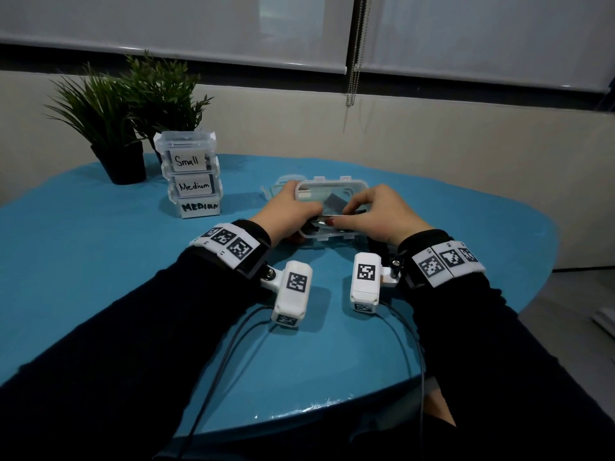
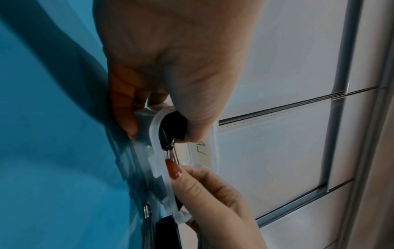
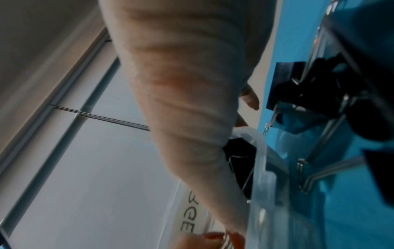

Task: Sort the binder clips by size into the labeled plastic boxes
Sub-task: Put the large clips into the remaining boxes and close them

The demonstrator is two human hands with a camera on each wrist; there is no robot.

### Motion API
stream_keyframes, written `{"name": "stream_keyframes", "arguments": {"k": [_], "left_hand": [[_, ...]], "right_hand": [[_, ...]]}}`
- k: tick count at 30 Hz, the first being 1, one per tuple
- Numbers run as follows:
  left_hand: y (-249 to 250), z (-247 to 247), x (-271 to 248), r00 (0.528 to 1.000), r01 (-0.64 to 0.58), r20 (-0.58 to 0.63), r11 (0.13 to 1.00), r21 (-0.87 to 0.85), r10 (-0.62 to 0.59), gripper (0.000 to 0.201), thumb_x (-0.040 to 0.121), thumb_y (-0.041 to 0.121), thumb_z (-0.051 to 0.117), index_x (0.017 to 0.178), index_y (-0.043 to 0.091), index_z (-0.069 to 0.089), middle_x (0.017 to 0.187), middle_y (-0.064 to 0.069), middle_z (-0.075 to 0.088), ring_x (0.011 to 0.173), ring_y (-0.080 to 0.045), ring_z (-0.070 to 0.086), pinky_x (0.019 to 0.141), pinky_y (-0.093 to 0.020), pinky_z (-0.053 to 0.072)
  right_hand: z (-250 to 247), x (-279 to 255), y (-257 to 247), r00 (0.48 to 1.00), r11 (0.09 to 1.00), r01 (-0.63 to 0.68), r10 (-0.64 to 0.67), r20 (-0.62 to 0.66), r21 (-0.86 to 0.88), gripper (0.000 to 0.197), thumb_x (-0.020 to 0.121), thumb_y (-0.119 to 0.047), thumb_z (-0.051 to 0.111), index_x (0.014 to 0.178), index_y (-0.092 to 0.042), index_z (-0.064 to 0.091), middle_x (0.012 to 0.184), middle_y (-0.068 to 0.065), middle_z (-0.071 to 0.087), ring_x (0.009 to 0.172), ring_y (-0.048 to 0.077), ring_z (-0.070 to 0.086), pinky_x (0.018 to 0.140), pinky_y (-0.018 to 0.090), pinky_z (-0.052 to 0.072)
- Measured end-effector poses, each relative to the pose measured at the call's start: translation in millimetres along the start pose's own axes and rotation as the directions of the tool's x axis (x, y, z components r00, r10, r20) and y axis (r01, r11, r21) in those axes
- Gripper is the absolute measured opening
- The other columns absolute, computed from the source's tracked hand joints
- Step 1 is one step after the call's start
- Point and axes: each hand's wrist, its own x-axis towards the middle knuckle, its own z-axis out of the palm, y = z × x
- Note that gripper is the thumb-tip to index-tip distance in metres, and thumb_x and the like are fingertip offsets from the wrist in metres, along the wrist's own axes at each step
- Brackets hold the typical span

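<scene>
An open clear plastic box [image 1: 332, 187] stands at the table's middle; its paper label [image 3: 187, 217] is only partly readable. Above its near rim both hands hold one black binder clip [image 1: 332, 218]. My left hand [image 1: 299, 211] grips the clip's black body [image 2: 176, 124] with the thumb, its fingers [image 2: 127, 121] curled under the box's end. My right hand [image 1: 347, 217] pinches the clip's wire handles [image 2: 170, 154] between thumb [image 2: 177, 170] and fingers. More black clips [image 3: 298, 94] lie inside the box, seen through its wall. Whether the held clip touches the rim [image 2: 155, 134] I cannot tell.
Three closed boxes are stacked at the left: "Small" [image 1: 187, 159], "Medium" [image 1: 194, 185], and a lower one also marked medium [image 1: 199, 206]. Two potted plants [image 1: 109, 121] stand behind them. A clear lid [image 1: 283, 182] lies behind the open box. Cables trail toward the near table edge [image 1: 299, 414].
</scene>
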Motion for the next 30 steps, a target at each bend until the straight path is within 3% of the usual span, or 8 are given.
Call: {"name": "stream_keyframes", "arguments": {"k": [1,4,8,12,16,20,24,30], "left_hand": [[0.2,0.7,-0.2,1.0,0.009,0.004,1.0,-0.007,-0.009,0.051,0.088,0.016,0.064,0.135,0.026,0.046,0.116,-0.011,0.066,0.096,-0.03,0.071,0.079,-0.049,0.062],[-0.2,0.7,0.6,1.0,0.024,0.018,1.0,-0.019,-0.024,0.053,0.089,0.014,0.06,0.136,0.031,0.043,0.11,-0.012,0.064,0.08,-0.029,0.069,0.063,-0.043,0.061],[-0.7,-0.5,1.6,1.0,0.021,0.019,1.0,-0.021,-0.021,0.052,0.089,0.012,0.06,0.135,0.031,0.045,0.107,-0.01,0.063,0.077,-0.027,0.067,0.065,-0.046,0.062],[-1.2,-0.7,3.3,1.0,-0.003,0.018,1.0,-0.015,0.003,0.05,0.088,0.007,0.062,0.132,0.026,0.048,0.106,-0.009,0.063,0.081,-0.025,0.066,0.07,-0.045,0.061],[-1.4,-1.3,4.5,1.0,-0.028,0.014,1.0,-0.01,0.028,0.049,0.085,0.004,0.064,0.127,0.026,0.051,0.104,-0.007,0.063,0.082,-0.021,0.065,0.069,-0.037,0.06],[-0.3,-0.9,2.7,1.0,-0.021,0.018,0.999,-0.032,0.022,0.05,0.085,0.003,0.064,0.128,0.026,0.051,0.101,-0.005,0.062,0.079,-0.02,0.064,0.063,-0.032,0.057],[-0.7,-1.9,0.9,1.0,0.004,0.022,0.996,-0.086,-0.002,0.054,0.083,0.002,0.068,0.129,0.027,0.053,0.106,-0.01,0.065,0.08,-0.024,0.066,0.067,-0.04,0.061],[0.9,-0.5,0.3,1.0,0.027,0.012,0.99,-0.14,-0.026,0.054,0.079,-0.002,0.072,0.121,0.028,0.057,0.109,-0.019,0.067,0.078,-0.031,0.068,0.07,-0.06,0.06]], "right_hand": [[0.0,-0.6,0.2,1.0,1.0,0.005,-0.005,0.03,0.013,0.046,0.049,-0.065,0.079,0.08,-0.033,0.072,0.096,-0.006,0.07,0.092,0.02,0.066,0.086,0.038,0.055],[-3.3,-4.5,0.4,0.993,0.992,0.046,-0.058,0.106,0.116,0.037,0.073,-0.028,0.083,0.107,-0.031,0.07,0.111,0.0,0.067,0.094,0.018,0.067,0.083,0.029,0.055],[-7.3,-6.7,1.2,0.988,0.983,0.076,-0.097,0.117,0.167,0.035,0.083,-0.008,0.072,0.113,-0.025,0.069,0.107,-0.002,0.066,0.087,0.01,0.063,0.072,0.015,0.049],[-4.0,-3.1,0.6,0.992,0.98,0.019,-0.044,0.12,0.199,0.028,0.082,-0.006,0.072,0.1,-0.027,0.073,0.097,0.004,0.07,0.083,0.019,0.066,0.077,0.027,0.055],[-4.8,0.3,-1.9,0.989,0.982,-0.03,0.003,0.146,0.186,0.024,0.08,-0.004,0.074,0.1,-0.017,0.078,0.087,0.003,0.073,0.077,0.017,0.066,0.076,0.025,0.054],[-5.3,3.7,-3.5,0.986,0.991,-0.029,0.007,0.169,0.13,0.022,0.078,-0.007,0.076,0.094,-0.021,0.081,0.086,0.002,0.075,0.08,0.016,0.066,0.081,0.028,0.055],[-6.0,5.0,-6.2,0.981,0.995,-0.028,0.009,0.192,0.098,0.019,0.078,-0.009,0.076,0.09,-0.022,0.082,0.08,-0.005,0.073,0.079,0.015,0.063,0.078,0.027,0.052],[-2.1,3.6,-2.2,0.987,0.993,0.003,-0.021,0.159,0.116,0.016,0.08,-0.016,0.072,0.086,-0.027,0.081,0.083,-0.006,0.073,0.083,0.018,0.066,0.079,0.03,0.055]]}}
